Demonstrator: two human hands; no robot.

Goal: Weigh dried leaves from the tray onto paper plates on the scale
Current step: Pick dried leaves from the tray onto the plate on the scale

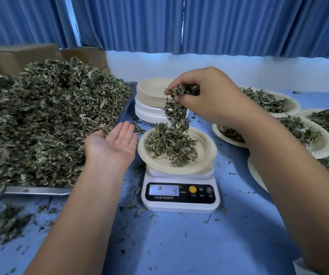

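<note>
The dried leaves (176,111) hang in a loose, crumbly clump from the right hand (205,92), whose fingertips pinch the top of the bunch directly above the paper plate (206,155) on the scale (180,197). The lower strands reach down to the small pile already on that plate.

They look very light, brittle and tangled: they likely cling in tufts, shed flakes and crush under a hard squeeze. A gentle pinch on a small tuft, loosened bit by bit, should give the finest control. The display seems to read 4, so the portion looks early.

The left hand (114,143) lies spread flat, palm up and holding nothing, just beside the plate's left rim. Behind it, the tray (26,190) along the worktop's (179,245) left edge carries a high heap (46,120) of leaves. A stack of unused plates (151,96) stands behind the scale. Filled plates (295,108) crowd the right edge, and crumbs litter the surface.
</note>
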